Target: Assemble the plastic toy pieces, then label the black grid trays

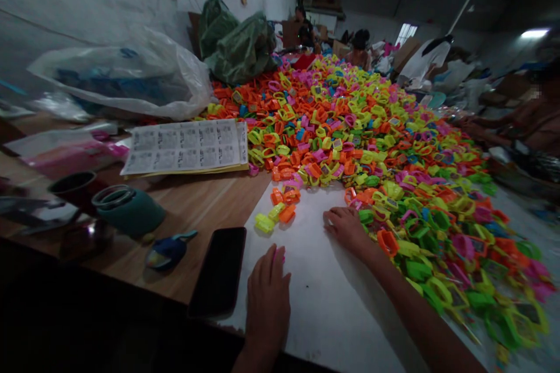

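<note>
A big heap of small bright plastic toy watches (332, 122) in orange, yellow, green, pink and blue covers the table. My left hand (268, 294) rests near the front edge, its fingers curved over a small pink plastic piece (279, 254) that is mostly hidden. At the near edge of the heap, my right hand (345, 227) is low over the white sheet (306, 291), fingers apart and nothing visible in them. Between the hands and the heap lie a few loose pieces: a yellow toy watch (264, 223) and an orange toy watch (287, 214) among them.
A black phone (219, 271) lies left of my left hand. Beyond it are a blue object (166, 252), a teal-covered cup (129, 210), a dark red mug (76, 186) and a printed card stack (186, 145). Plastic bags (131, 78) stand behind. Another person's arm (499, 122) reaches in from the right.
</note>
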Demonstrator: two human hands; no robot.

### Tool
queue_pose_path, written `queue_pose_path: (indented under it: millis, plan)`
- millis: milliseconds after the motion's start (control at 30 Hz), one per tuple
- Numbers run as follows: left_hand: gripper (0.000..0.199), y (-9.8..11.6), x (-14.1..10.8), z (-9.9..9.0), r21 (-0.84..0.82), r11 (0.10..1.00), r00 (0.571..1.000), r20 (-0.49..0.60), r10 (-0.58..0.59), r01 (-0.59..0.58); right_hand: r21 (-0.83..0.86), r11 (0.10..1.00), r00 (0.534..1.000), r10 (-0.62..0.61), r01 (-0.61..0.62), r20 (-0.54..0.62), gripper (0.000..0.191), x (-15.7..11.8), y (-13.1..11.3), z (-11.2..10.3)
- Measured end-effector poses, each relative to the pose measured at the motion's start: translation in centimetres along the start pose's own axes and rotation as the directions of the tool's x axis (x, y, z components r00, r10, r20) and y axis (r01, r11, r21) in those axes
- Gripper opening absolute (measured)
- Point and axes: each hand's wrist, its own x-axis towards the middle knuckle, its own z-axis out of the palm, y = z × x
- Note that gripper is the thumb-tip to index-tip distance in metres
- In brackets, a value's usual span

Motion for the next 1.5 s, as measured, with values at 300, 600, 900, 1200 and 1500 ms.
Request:
queue_pose_path:
  millis: [300, 600, 900, 1200, 1500]
  plan:
    - [0.037, -0.6, 0.0, 0.5, 0.026, 0.997, 0.996, -0.033, 0.078, -0.077, -0.241, 0.935, 0.961, 0.224, -0.259, -0.162, 0.027, -2.7, 8.1, -1.2]
    - [0.037, -0.6, 0.0, 0.4, 0.019, 0.997, 0.996, -0.038, 0.077, -0.076, -0.341, 0.838, 0.901, 0.364, -0.427, -0.234, 0.032, -2.5, 17.8, -2.0]
    - [0.043, -0.8, -0.1, 0.9, -0.015, 0.998, 0.998, -0.031, 0.054, -0.054, -0.24, 0.84, 0.873, 0.475, -0.487, -0.11, 0.052, -0.5, 21.2, -4.9]
    - [0.041, -0.6, 0.1, 0.5, -0.013, 0.998, 0.998, -0.01, 0.059, -0.059, -0.106, 0.892, 0.861, 0.453, -0.44, 0.232, 0.024, -1.5, 10.1, -1.8]
    - [0.039, -0.8, 0.0, 0.6, -0.006, 0.998, 0.998, -0.01, 0.07, -0.07, 0.006, 0.889, 0.873, 0.449, -0.459, 0.191, 0.044, 1.2, 6.2, -2.2]
